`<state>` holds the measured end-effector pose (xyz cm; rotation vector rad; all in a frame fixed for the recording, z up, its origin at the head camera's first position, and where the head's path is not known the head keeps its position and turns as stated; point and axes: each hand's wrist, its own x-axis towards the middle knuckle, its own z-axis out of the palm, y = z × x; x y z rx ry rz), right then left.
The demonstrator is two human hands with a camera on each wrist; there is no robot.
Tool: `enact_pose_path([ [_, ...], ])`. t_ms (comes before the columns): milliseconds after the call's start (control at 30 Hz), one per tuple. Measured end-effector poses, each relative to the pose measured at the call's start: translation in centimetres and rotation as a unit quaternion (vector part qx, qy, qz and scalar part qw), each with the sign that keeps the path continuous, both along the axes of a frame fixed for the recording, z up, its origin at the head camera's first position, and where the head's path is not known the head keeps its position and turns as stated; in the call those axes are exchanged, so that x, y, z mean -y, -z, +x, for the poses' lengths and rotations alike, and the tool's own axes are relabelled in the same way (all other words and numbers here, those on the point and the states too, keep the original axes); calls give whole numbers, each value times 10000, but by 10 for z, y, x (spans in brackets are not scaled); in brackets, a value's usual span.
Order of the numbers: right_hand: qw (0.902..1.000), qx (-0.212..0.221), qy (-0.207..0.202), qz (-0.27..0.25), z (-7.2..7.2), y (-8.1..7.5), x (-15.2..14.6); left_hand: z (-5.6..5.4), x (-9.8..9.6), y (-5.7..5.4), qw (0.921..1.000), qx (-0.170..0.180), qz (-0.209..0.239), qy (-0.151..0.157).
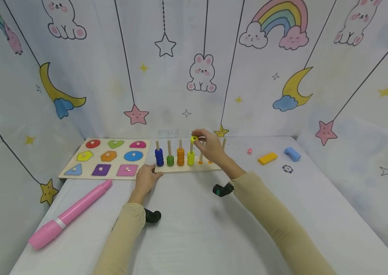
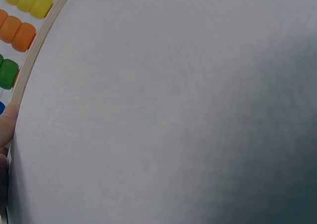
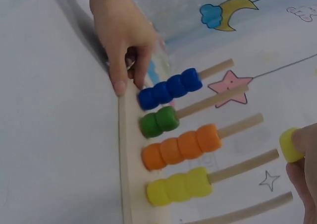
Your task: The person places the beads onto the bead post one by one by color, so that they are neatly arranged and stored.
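A wooden bead-stacking board [image 1: 177,169] with upright pegs stands at the back of the table. My left hand [image 1: 144,180] grips its left end, thumb along the front edge; the left wrist view catches only part of that hand. Between thumb and fingers, my right hand [image 1: 212,148] pinches a yellow bead [image 3: 289,145] close to the tip of the peg that carries yellow beads [image 3: 179,186]. Other pegs bear several blue beads [image 3: 170,89], two green beads [image 3: 159,121] and several orange beads [image 3: 182,146]. Pegs further right are partly hidden behind my right hand.
Left of the beads lies a shape puzzle board [image 1: 104,158] with knobbed pieces. A pink tube-like object [image 1: 71,214] lies in front of it. On the right are a yellow block [image 1: 267,158], a blue arch block [image 1: 292,154], a round chip [image 1: 287,169] and a small pink piece [image 1: 249,151].
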<state>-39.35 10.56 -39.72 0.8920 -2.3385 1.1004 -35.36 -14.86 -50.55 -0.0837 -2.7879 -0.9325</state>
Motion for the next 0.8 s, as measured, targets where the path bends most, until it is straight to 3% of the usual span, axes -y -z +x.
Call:
enact_pose_path([
  [200, 9980, -136, 215, 580, -12, -3, 12, 0, -1, -2, 9999, 113, 44, -60],
  [333, 9971, -122, 371, 656, -13, -4, 13, 1, -1, -2, 9999, 93, 14, -47],
  [533, 9981, -152, 414, 437, -12, -3, 10, 2, -2, -3, 10000, 68, 7, -67],
  [667, 9995, -108, 307, 26, -8, -2, 5, 2, -2, -2, 9999, 90, 23, -61],
  [800, 9995, 274, 57, -156, 2, 2, -14, 1, -2, -2, 10000, 56, 17, -54],
])
